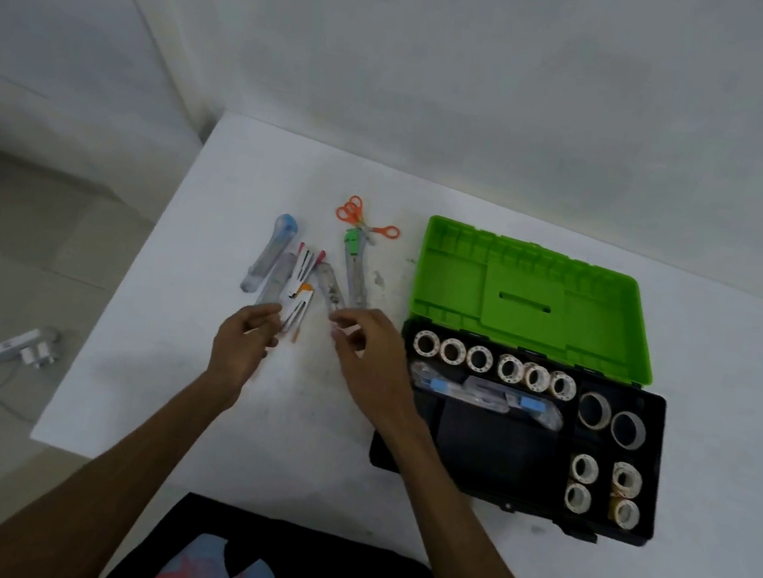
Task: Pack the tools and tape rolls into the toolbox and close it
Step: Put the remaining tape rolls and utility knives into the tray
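The toolbox (511,497) lies open on the right of the white table, its green lid (527,302) leaning back. Inside it are several tape rolls (478,358) and a packaged blue cutter (482,395). Left of the box lie orange scissors (361,218), a green-ended cutter (354,267), a blue-topped packaged tool (271,254), a grey packaged tool (330,288) and a white-and-orange packaged tool (298,298). My left hand (238,346) reaches to the white-and-orange pack, fingertips at its lower edge. My right hand (371,354) hovers just below the grey pack, fingers loosely curled, holding nothing visible.
The white table (184,382) ends at left and at the near side, against my dark shirt. A white power strip (11,345) with a cable lies on the floor to the left. A pale wall stands behind the table.
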